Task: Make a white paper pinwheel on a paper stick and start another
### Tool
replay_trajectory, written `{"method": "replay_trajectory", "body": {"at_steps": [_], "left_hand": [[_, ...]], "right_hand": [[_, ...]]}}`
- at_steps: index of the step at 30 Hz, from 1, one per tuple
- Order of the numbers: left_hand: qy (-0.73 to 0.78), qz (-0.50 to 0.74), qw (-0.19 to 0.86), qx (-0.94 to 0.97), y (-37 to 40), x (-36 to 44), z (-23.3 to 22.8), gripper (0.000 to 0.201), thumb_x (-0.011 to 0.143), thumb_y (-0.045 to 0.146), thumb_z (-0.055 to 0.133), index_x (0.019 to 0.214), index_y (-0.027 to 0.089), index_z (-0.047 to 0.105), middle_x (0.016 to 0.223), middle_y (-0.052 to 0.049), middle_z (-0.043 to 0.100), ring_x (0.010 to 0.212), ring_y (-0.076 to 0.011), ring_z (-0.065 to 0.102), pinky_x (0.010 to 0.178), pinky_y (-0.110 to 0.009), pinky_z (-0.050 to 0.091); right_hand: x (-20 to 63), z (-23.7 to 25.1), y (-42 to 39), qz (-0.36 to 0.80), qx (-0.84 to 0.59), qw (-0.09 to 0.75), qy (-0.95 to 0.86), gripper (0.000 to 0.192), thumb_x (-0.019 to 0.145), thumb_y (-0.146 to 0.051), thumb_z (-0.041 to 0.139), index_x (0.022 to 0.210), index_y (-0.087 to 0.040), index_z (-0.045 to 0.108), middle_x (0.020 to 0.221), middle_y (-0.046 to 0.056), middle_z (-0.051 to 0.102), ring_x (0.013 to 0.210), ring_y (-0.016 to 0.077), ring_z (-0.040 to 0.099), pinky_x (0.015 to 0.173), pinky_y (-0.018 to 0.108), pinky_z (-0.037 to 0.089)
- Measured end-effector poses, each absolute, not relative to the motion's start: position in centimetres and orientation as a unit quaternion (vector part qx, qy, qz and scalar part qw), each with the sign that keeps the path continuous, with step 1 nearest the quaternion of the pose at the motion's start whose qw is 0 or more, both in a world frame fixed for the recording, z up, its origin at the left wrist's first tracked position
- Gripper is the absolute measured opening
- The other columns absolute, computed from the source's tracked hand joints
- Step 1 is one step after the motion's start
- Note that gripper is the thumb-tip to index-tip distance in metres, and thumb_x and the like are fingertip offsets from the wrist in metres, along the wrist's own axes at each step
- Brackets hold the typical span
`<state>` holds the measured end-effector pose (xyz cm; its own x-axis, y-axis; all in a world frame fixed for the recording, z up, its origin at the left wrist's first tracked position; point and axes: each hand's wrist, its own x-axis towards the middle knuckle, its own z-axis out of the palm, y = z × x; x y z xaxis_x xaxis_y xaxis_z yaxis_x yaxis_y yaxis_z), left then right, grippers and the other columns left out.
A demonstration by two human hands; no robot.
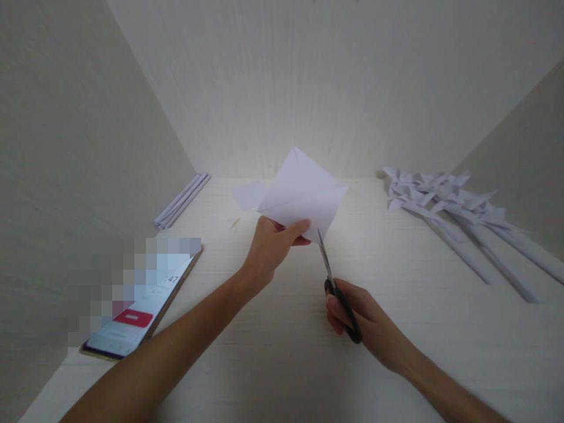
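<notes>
Your left hand pinches the lower edge of a creased square of white paper, thumb on top, holding it tilted up off the table. Your right hand is closed through the black handles of a pair of scissors, whose blades point up and away from you and meet the sheet's near corner, just right of your left thumb. No cut line shows in the sheet from here, so I judge the cutting of this piece has barely begun; whether the blades have bitten in yet I cannot tell.

Just beyond your left hand, a single flat scrap of paper lies on the table, with a small tan bit nearby. Farther left, a bundle of rolled paper sticks rests against the wall, perhaps three or four. Near your left forearm lies one phone, screen lit.

Well off to the right of your right hand sits a heap of finished paper pinwheels on sticks; they overlap too much to count exactly, though about five sticks fan out. Finished pieces are stacked there, and the stick bundle suggests more remain.
</notes>
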<state>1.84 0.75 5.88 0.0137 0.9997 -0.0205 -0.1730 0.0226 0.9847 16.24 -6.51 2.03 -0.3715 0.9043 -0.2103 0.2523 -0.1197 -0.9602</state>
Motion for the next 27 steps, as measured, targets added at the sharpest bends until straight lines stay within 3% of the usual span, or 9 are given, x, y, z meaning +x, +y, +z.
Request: {"method": "replay_trajectory", "body": {"at_steps": [27], "left_hand": [[0.458, 0.531, 0.542, 0.463, 0.69, 1.88, 5.78, 0.025, 0.059, 0.022, 0.064, 0.081, 0.01, 0.063, 0.074, -0.004, 0.066, 0.063, -0.0136, 0.06, 0.054, -0.024, 0.052]], "right_hand": [[16.39, 1.62, -6.59, 0.569, -0.48, 0.286, -0.604, 0.037, 0.076, -0.052, 0.044, 0.062, -0.019, 0.036, 0.052, -0.005, 0.035, 0.047, 0.0077, 0.033, 0.042, 0.022, 0.025]]}}
